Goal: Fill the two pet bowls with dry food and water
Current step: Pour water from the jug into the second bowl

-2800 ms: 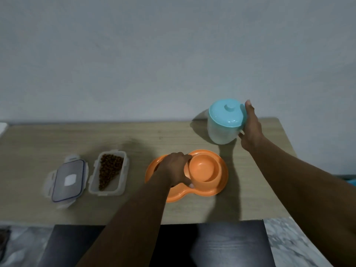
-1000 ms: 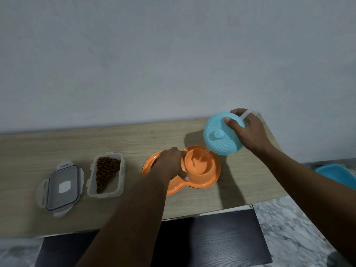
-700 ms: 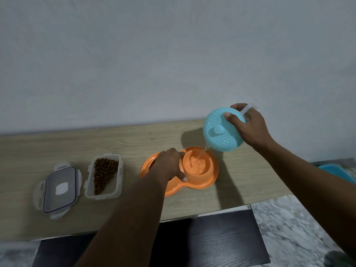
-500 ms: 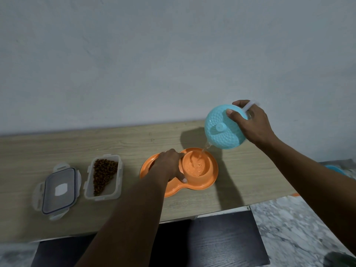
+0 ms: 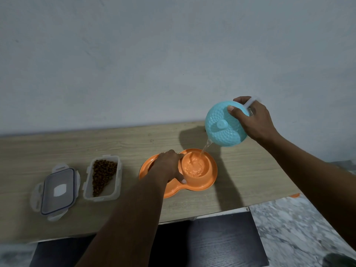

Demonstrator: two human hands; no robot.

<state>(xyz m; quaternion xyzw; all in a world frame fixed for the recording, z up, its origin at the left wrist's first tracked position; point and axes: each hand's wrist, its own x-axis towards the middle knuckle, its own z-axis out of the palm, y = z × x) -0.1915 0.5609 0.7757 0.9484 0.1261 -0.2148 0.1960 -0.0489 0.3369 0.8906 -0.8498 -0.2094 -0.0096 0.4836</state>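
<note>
An orange double pet bowl (image 5: 209, 182) lies on the wooden table (image 5: 240, 176). My left hand (image 5: 167, 165) rests on its middle, gripping the rim of the right bowl (image 5: 193, 167) and hiding the left bowl. My right hand (image 5: 253, 120) holds a jug with a light-blue lid (image 5: 224, 126), tilted toward me above and to the right of the bowl, thumb pressed on the lid. A thin stream of water (image 5: 205, 148) falls from its spout into the right bowl, where water ripples.
A clear open container with dry brown food (image 5: 103, 177) stands left of the bowl; its clear lid (image 5: 57, 190) lies further left. A grey wall runs behind the table. The table's front edge meets a dark surface (image 5: 212, 239), with marble floor at the right.
My right hand lifted the jug off the table, tipped it over the right bowl and water began to flow. It has since risen slightly. My left hand stayed on the bowl.
</note>
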